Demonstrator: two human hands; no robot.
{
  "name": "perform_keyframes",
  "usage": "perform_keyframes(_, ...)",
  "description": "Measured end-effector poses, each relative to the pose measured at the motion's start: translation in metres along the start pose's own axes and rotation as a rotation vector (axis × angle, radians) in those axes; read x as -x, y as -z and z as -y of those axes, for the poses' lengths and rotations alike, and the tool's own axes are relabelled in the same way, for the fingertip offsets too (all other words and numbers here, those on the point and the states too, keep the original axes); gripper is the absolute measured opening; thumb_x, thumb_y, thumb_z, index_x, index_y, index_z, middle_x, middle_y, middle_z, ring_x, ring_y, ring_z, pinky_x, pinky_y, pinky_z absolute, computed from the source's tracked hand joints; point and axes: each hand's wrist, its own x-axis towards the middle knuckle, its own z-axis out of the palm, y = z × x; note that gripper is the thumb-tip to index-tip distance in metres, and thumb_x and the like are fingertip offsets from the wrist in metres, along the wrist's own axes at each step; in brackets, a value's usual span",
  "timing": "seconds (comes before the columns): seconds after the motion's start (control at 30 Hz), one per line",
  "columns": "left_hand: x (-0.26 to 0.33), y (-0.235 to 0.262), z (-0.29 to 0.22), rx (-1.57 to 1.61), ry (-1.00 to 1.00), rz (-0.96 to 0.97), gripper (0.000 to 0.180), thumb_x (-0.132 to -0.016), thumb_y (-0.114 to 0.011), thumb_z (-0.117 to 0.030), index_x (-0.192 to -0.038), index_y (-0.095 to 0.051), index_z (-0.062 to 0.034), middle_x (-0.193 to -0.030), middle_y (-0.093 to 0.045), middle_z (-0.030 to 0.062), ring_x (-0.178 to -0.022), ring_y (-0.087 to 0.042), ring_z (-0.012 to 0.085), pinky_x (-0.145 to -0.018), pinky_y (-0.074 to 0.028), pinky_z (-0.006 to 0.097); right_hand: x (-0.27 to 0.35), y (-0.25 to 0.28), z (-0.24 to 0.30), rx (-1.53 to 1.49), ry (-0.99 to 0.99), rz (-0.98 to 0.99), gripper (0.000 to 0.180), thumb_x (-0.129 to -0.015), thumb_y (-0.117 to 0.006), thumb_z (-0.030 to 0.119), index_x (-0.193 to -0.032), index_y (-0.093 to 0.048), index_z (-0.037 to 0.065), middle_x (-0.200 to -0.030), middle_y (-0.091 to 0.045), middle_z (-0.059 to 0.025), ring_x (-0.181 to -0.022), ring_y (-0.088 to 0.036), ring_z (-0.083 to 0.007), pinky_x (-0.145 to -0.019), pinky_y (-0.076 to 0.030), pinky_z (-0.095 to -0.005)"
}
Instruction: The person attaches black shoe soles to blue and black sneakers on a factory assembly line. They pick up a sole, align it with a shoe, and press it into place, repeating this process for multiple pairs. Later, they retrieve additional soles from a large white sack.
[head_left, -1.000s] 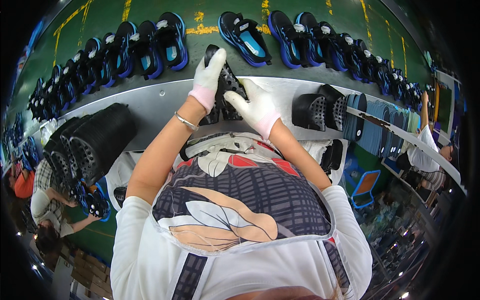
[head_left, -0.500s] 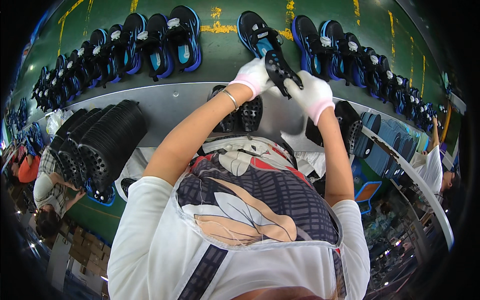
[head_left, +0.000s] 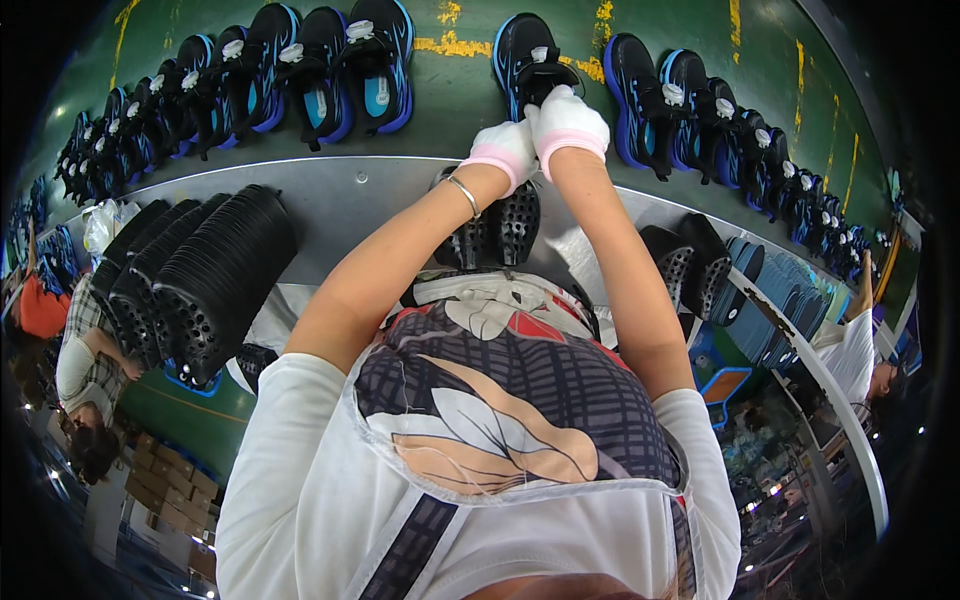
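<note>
Two gloved hands meet at one black-and-blue shoe (head_left: 530, 55) lying on the green conveyor belt (head_left: 450, 110), in the gap between the shoe rows to either side. The left hand (head_left: 500, 150) and the right hand (head_left: 565, 120) press close together at the near end of that shoe, knuckles almost touching; each grip looks closed on the shoe's near edge, though the fingertips are hidden behind the white gloves, so how firmly they pinch cannot be told. Both arms are stretched nearly straight out from the shoulders, reaching over the grey bench (head_left: 330, 200) and the pair of black studded soles (head_left: 495, 225) that sits under the left wrist. With the arms that far extended, control is probably weak: a slip of the gloved fingers could let the shoe tip or skew out of line, and it might knock into the neighbouring blue shoe (head_left: 640, 85) just to its right. A dropped forearm could also brush the soles below and shove them along the bench, and the bracelet (head_left: 462, 192) on the left wrist could catch on their studs. The stack of black soles (head_left: 200, 275) stands well apart, out of the way.
</note>
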Motion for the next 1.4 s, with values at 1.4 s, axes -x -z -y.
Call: perform_keyframes(1.4,0.064,0.003,0.014,-0.134,-0.261,-0.347,0.036,-0.086,-0.057,-0.023,-0.121,-0.056,-0.0139,-0.121,-0.054,0.0101,-0.106,-0.056,0.0324,-0.089,-0.048,0.040,0.139,-0.103,-0.084,-0.119,0.618,-0.170,0.050,-0.068,-0.076,0.025,-0.111,-0.055,0.009,-0.109,-0.055,-0.0104,-0.099,-0.057,-0.0294,-0.082,-0.048,-0.0406)
